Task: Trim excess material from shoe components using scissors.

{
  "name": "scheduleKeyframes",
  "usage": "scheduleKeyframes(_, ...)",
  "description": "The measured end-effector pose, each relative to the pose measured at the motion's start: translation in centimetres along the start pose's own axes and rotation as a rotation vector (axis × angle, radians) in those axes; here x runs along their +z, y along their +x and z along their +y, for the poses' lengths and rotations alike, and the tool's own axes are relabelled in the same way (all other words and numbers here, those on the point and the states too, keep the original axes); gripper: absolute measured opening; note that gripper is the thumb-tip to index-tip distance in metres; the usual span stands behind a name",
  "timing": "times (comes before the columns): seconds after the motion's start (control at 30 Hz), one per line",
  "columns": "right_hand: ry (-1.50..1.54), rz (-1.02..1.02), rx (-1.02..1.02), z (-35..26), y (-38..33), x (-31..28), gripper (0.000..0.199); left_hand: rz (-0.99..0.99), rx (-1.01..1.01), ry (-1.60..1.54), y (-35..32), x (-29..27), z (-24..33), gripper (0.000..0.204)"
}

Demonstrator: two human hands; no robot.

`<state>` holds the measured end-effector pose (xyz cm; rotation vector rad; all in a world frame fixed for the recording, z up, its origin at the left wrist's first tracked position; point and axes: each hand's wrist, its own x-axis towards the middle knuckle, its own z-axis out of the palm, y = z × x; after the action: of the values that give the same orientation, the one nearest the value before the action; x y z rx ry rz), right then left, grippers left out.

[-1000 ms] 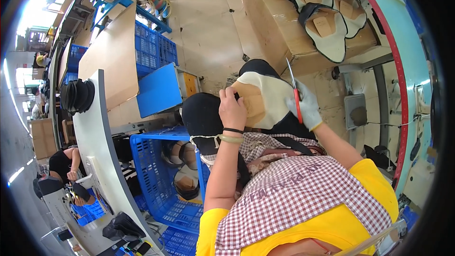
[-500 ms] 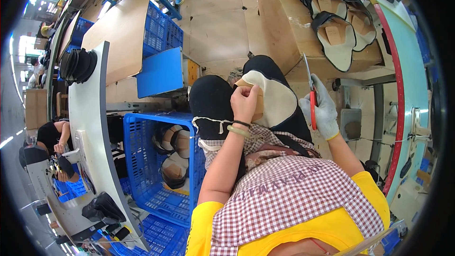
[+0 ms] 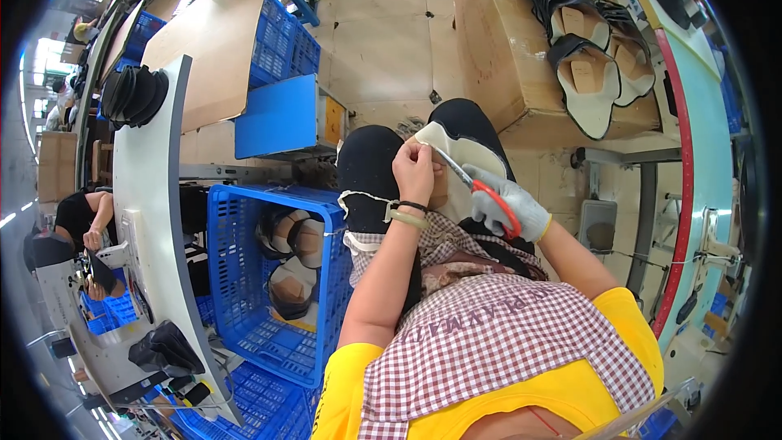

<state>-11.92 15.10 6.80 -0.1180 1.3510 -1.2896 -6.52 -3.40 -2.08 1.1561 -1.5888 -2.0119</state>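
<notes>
A shoe upper (image 3: 466,150) with cream lining, a tan patch and a black edge lies across my lap. My left hand (image 3: 415,173) is bare and closed in a pinch on its edge. In my right hand (image 3: 521,205), which wears a whitish knit glove, is a pair of scissors (image 3: 500,202) with red handles. The blades slant up and leftward over the cream lining, their tips close to my left fingertips. Whether the blades touch the lining or a thread there, I cannot tell. My left fingers hide part of the tan patch.
Left of my legs, a blue crate (image 3: 334,293) holds several shoe uppers (image 3: 292,283). More uppers (image 3: 588,81) lie in overlapping rows on a cardboard-covered surface (image 3: 497,49) at the far right. A bench (image 3: 151,171) with black pieces runs along the left; another person (image 3: 85,216) works beyond it.
My right hand has swung left and inward, bringing the scissors from upright beside the knee to slanting over the upper. My left hand keeps its pinch, shifted slightly.
</notes>
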Motion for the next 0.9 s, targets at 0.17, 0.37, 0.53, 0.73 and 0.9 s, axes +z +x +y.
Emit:
scheduleKeyframes(0.17, 0.313, -0.027, 0.051, 0.0, 1.0, -0.9, 0.063, -0.029, -0.060, -0.279, -0.8, -0.3, -0.3, 0.014)
scheduleKeyframes(0.37, 0.211, -0.053, 0.073, 0.0, 2.3, -1.4, 0.060, -0.028, -0.071, -0.033, 0.3, -0.1, 0.1, 0.021)
scheduleKeyframes(0.53, 0.220, -0.039, 0.079, 0.0, 2.4, -1.7, 0.054, -0.014, -0.040, -0.030, 0.2, 0.0, -0.3, 0.016)
scheduleKeyframes(0.73, 0.356, -0.005, 0.154, 0.2, 3.1, -1.8, 0.042, -0.073, -0.036, -0.102, 0.3, -0.5, -0.4, 0.012)
scheduleKeyframes(0.9, 0.117, 0.093, 0.075, -0.2, 3.5, -0.3, 0.046, -0.110, -0.030, -0.121, 0.4, -0.6, -0.5, 0.012)
